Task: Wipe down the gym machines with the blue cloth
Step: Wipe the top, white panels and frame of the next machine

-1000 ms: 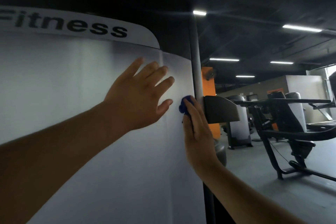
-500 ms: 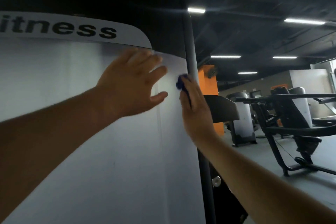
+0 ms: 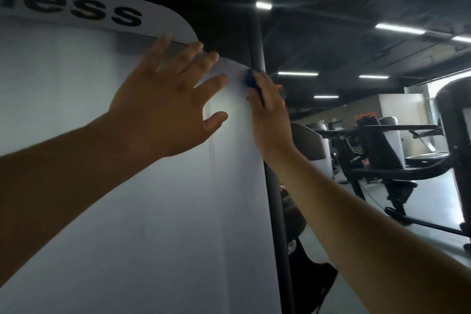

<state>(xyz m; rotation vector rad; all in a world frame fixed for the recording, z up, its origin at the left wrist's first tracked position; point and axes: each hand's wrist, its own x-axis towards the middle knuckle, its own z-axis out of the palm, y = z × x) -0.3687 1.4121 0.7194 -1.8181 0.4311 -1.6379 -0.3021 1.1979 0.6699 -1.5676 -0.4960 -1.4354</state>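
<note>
The blue cloth (image 3: 251, 81) is high up now, a small wad showing just past the fingertips of the right hand (image 3: 270, 116), pressed to the right edge of the machine's white panel (image 3: 127, 211), close under its rounded top corner and right beside the dark post (image 3: 256, 43). A second ago it was well lower on that same edge, so the stroke has run upward along the edge and is nearly out of panel. The right grip is flat, not closed: the fingers lie straight along the edge and hold the cloth against the surface by pressure. Most of the cloth is hidden under them.

The left hand (image 3: 165, 107) has climbed too. It lies on the panel left of the cloth, its grip wide, fingers spread and holding nothing, the fingertips now reaching the seam under the lettered band (image 3: 76, 11), where before they were well below it. It looks to me like a bracing hand.

I would judge this edge pass about finished at its upper end. The lettered band above and the broad face lower down may still want wiping. The other machines (image 3: 382, 150) stand far off to the right, untouched by either hand.
</note>
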